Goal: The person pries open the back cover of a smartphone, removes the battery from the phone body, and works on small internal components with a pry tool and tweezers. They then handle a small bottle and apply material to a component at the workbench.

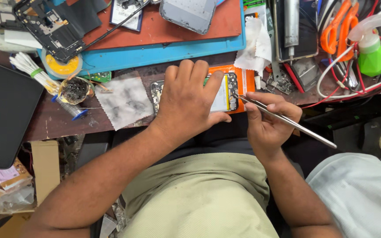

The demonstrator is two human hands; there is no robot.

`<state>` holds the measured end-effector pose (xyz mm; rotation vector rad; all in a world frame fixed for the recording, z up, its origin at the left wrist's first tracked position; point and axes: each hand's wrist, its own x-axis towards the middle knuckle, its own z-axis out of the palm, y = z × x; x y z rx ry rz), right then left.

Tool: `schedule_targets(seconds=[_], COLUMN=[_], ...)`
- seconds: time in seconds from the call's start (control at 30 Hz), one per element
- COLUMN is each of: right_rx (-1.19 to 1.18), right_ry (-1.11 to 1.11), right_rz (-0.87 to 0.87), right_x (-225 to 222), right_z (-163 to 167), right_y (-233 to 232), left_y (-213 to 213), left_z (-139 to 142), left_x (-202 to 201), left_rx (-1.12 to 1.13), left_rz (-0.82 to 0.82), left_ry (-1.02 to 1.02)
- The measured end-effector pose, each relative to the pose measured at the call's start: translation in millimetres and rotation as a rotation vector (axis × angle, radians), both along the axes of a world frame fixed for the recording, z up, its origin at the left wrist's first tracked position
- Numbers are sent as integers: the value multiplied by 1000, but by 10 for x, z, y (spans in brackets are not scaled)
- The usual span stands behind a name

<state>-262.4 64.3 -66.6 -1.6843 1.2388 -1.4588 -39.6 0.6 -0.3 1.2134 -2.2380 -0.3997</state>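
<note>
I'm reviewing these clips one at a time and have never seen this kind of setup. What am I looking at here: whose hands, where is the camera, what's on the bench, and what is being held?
There is no machine here. A camera worn on a person's head looks down at their own two bare hands at a crowded repair bench.

The left hand presses flat on an opened phone, whose circuit parts show and which lies on an orange piece. The right hand pinches metal tweezers, tip at the phone's right end.

Around them: a blue mat with a red-brown top, another stripped phone frame, a smudged grey cloth, a roll of yellow tape, orange-handled scissors, a green spray bottle, red and white cables, and a black tablet-like slab on the left.
</note>
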Motion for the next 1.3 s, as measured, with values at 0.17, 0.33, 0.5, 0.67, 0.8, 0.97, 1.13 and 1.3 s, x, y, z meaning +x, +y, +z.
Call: schedule_targets(seconds=[0.17,0.33,0.5,0.67,0.8,0.97,1.13,1.3], right_rx=[46,83,107,66,175,341,393,469], right_ry=[-37,-45,87,288,219,-40,-36,-52], right_rz=[16,-9,-37,-41,-79,-38,-15,-54], right_x=[40,56,147,238,243,142,114,127], right_z=[29,87,254,413,462,465,473,530], right_y=[-45,-73,-123,-185,-212,-335,-389,-432], left_y=[-6,-21,-38,-45,-45,-38,-34,-40], left_z=[3,-3,4,6,2,-5,-12,-26], left_x=[18,24,30,42,47,60,56,54], left_rx=[7,20,31,36,23,34,-1,11], left_rz=[3,1,2,-2,-1,-4,12,2], left_ry=[-17,-10,-20,-22,-42,-74,-80,-75])
